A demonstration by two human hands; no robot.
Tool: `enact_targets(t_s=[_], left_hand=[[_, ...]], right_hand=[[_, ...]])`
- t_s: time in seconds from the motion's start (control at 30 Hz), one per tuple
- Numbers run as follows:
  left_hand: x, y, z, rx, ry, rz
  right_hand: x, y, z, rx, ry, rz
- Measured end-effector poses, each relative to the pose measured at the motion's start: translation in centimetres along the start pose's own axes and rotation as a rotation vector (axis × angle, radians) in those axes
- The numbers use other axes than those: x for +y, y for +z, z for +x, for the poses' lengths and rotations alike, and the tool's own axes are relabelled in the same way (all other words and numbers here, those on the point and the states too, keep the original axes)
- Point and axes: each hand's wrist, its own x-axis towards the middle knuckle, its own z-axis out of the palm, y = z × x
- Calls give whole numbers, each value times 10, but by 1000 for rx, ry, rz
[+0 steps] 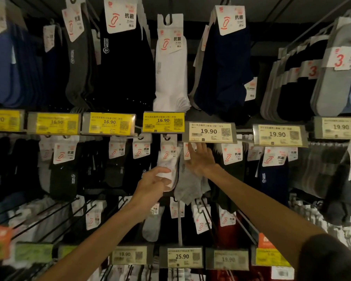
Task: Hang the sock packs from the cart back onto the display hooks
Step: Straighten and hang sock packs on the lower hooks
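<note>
Reaching up to the middle row of a sock display, a person's left hand curls its fingers around the lower end of a white sock pack, seemingly drawing it aside to clear room at the neighbouring hook. Just right of it, touching, hangs a grey sock pack. The right hand lays nearly straight, slightly spread fingers on its card top, probably to seat the card on the hook beneath a cream price tag reading 19.90; no cart is visible.
</note>
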Motion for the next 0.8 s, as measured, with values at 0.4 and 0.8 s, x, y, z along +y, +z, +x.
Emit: enact_targets(t_s=[0.4,0.8], left_hand=[[-8,-20,-45,84,17,-7],[-33,-51,-144,12,-61,-179]], right_hand=[[1,8,-58,-10,-94,79],[-78,-5,-240,145,-259,445]])
